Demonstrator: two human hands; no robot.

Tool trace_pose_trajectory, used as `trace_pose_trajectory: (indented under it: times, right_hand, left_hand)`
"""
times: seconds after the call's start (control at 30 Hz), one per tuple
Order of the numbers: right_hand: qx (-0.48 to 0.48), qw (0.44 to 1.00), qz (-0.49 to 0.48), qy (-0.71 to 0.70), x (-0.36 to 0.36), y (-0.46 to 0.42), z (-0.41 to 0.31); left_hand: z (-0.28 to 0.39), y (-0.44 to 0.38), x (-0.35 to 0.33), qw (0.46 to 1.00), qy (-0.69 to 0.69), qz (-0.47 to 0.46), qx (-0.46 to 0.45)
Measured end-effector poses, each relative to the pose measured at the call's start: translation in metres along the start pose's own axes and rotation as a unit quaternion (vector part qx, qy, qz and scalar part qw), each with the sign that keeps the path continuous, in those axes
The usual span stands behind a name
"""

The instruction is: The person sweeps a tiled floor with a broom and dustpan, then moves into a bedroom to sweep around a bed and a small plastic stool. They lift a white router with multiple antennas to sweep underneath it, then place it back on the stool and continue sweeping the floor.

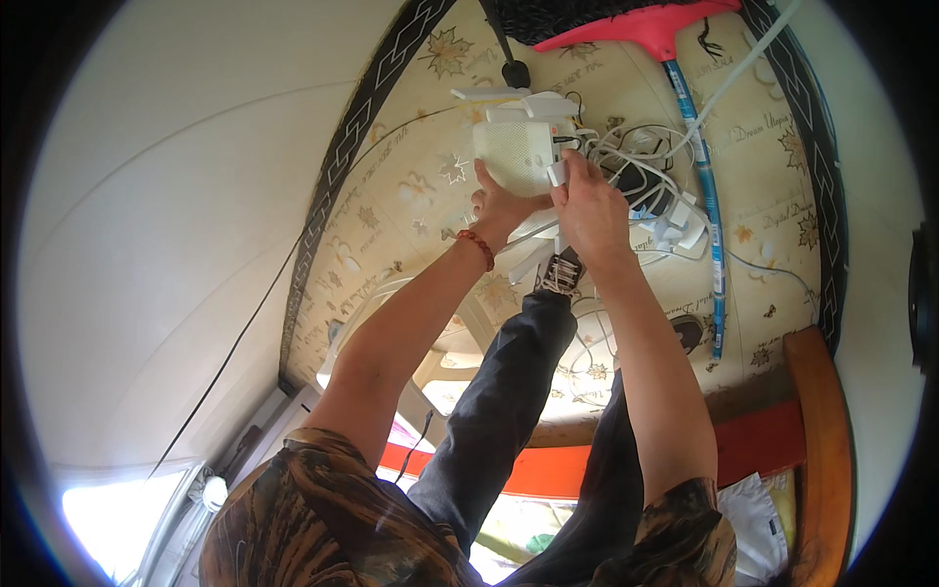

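A white router-like box (513,150) with a perforated top lies ahead of me, with flat white antennas (546,106) at its far end. My left hand (502,209) holds its near side, index finger stretched along the left edge and thumb pointing right. A black plug (563,139) sits in a port on the box's right side. Just below that plug, my right hand (593,209) pinches a small white piece (557,174) against the same side. I cannot tell whether this piece is a connector or is seated in a port. My fingers hide part of that side.
Tangled white cables (638,150), a black adapter (642,187) and a white power strip (689,224) lie to the right. Beyond them is a blue broom handle (704,183) with a pink head (645,26). A pale plastic chair (418,367) stands at left, a wooden frame (821,425) at right.
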State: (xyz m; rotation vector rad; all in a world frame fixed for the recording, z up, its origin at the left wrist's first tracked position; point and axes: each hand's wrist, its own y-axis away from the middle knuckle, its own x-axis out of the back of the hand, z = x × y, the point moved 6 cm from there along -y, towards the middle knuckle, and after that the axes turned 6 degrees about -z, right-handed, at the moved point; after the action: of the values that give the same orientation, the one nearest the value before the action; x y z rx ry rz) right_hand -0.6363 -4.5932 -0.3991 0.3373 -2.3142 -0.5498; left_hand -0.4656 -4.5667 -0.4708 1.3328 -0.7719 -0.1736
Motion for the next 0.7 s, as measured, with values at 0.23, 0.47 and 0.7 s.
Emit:
trace_pose_trajectory:
  times: [0.23, 0.47, 0.7]
  right_hand:
    - [0.014, 0.998, 0.019, -0.052, 0.026, 0.001, 0.009]
    - [0.000, 0.969, 0.013, -0.248, 0.070, 0.011, 0.010]
    - [-0.032, 0.966, -0.030, -0.255, 0.095, 0.022, -0.013]
  left_hand:
    - [-0.029, -0.003, 0.040, 0.968, 0.234, -0.037, -0.086]
    - [-0.016, 0.033, 0.050, 0.833, 0.439, -0.295, -0.162]
    - [-0.020, 0.080, 0.055, 0.799, 0.496, -0.317, -0.126]
